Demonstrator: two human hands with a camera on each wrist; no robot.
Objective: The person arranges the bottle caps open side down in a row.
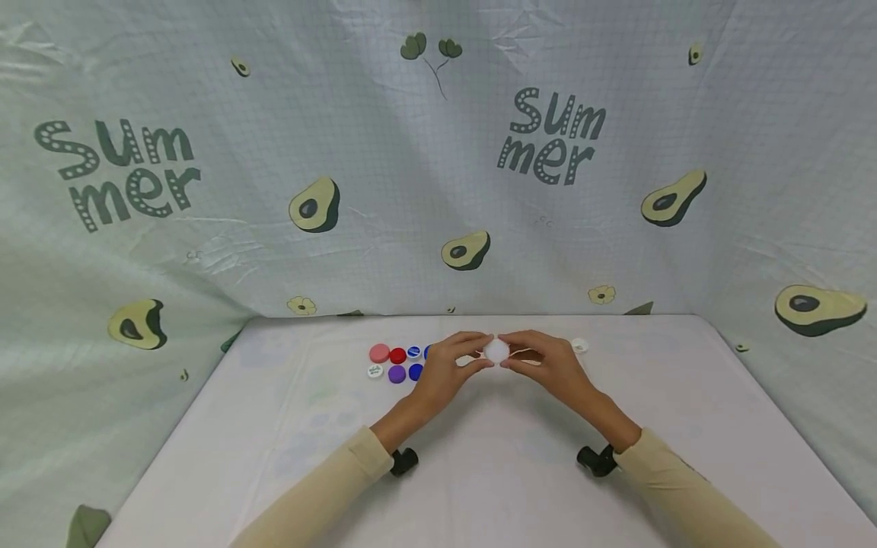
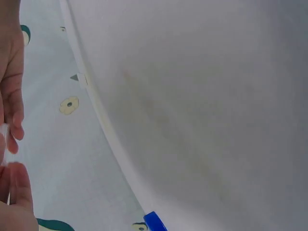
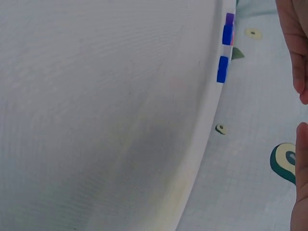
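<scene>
Above the table, a small white round cap [image 1: 496, 351] is held up between both hands in the head view. My left hand [image 1: 448, 367] pinches its left side between the thumb below and the fingers above. From the other side, my right hand [image 1: 551, 365] holds the cap the same way, fingertips at its edge. Only part of a see-through edge shows between fingers at the left border of the left wrist view. In the right wrist view, fingers [image 3: 299, 72] show at the right border, and the cap cannot be made out.
Left of the hands lie several bottle caps: a pink cap [image 1: 379, 353], a red cap [image 1: 398, 355], a purple cap [image 1: 397, 374], a white printed cap [image 1: 374, 371] and blue caps [image 1: 415, 371]. Another white cap [image 1: 579, 345] lies beyond the right hand. A printed curtain [image 1: 384, 266] hangs behind the table [image 1: 493, 479].
</scene>
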